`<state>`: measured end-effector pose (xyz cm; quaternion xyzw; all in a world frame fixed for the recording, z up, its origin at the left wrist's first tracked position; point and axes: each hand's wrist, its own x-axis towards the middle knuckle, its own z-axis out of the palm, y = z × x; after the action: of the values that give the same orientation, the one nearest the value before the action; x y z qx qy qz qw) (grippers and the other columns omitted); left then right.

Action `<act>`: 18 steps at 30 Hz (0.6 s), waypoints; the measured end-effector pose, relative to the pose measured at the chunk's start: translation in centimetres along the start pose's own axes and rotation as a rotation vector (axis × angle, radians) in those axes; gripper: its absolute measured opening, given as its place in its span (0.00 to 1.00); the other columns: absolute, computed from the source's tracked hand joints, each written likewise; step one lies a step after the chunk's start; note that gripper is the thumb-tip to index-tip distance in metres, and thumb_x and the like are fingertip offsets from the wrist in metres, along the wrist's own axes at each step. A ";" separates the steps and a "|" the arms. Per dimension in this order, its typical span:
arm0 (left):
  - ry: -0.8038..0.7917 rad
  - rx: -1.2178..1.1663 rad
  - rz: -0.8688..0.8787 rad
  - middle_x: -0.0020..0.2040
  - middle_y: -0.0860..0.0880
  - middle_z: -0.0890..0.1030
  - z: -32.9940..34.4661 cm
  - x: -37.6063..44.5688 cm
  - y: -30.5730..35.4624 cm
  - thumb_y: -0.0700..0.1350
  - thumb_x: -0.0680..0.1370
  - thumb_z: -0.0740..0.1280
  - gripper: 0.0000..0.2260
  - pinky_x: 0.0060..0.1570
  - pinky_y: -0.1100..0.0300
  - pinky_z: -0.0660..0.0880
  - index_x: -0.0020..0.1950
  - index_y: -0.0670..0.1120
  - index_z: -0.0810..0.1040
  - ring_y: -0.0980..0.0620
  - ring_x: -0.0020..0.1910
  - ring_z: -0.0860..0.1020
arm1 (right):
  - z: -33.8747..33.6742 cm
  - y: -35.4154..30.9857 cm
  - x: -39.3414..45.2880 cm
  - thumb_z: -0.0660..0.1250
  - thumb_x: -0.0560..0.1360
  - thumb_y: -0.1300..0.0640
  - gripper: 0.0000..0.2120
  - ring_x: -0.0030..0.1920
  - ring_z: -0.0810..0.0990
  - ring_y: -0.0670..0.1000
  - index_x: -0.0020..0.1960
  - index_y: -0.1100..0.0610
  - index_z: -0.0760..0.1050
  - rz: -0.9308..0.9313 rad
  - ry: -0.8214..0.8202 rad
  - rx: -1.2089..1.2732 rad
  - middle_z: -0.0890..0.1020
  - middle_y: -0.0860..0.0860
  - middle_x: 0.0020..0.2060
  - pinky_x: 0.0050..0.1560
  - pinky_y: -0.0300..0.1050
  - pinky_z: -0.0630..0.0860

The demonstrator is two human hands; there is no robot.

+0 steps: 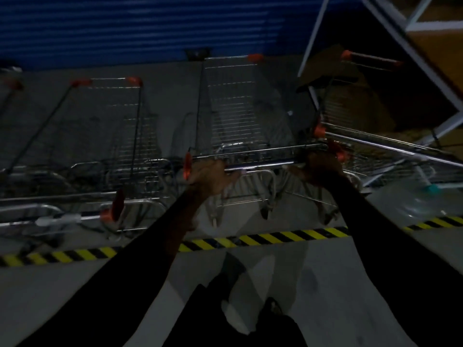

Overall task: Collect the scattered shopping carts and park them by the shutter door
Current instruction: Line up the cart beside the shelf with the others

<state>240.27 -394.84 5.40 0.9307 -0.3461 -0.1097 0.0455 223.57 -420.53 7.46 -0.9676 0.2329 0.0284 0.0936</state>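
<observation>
Both hands are gripping one handlebar [260, 163]: left hand [208, 175] near its left end, right hand [323, 166] at its right end. The held cart [240, 113] is standing nose toward the blue shutter door [125, 28]. One cart [120, 126] is parked to its left, one [370, 136] to its right; a fourth is barely showing at far left. One striped floor tape [270, 237] is crossing behind them.

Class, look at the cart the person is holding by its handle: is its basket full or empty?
Empty. Through the wire basket of the cart only bare mesh and the grey floor show; nothing lies inside.
</observation>
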 end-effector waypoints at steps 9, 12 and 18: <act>-0.059 0.106 -0.121 0.62 0.49 0.85 1.1 -6.3 2.6 0.86 0.71 0.47 0.45 0.78 0.42 0.59 0.64 0.56 0.83 0.46 0.66 0.81 | 1.0 3.9 -3.4 0.66 0.86 0.50 0.22 0.69 0.76 0.63 0.72 0.64 0.77 -0.194 -0.130 0.203 0.76 0.68 0.71 0.60 0.34 0.78; -0.124 0.137 -0.161 0.62 0.49 0.85 1.7 -9.3 3.2 0.89 0.66 0.40 0.52 0.81 0.39 0.52 0.62 0.55 0.83 0.44 0.67 0.80 | 1.0 5.0 -6.0 0.61 0.75 0.22 0.37 0.68 0.79 0.61 0.66 0.50 0.83 -0.218 -0.265 0.084 0.84 0.56 0.63 0.74 0.60 0.70; -0.033 0.145 -0.137 0.35 0.53 0.78 2.3 -16.4 3.7 0.89 0.64 0.36 0.43 0.79 0.42 0.56 0.32 0.54 0.71 0.49 0.48 0.84 | 0.6 3.3 -11.0 0.32 0.56 0.08 0.57 0.66 0.81 0.53 0.58 0.35 0.84 -0.131 -0.258 -0.224 0.87 0.45 0.55 0.80 0.63 0.50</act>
<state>225.33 -386.90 6.61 0.9510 -0.2894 -0.1024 -0.0354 212.24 -418.39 7.42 -0.9734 0.1506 0.1721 0.0162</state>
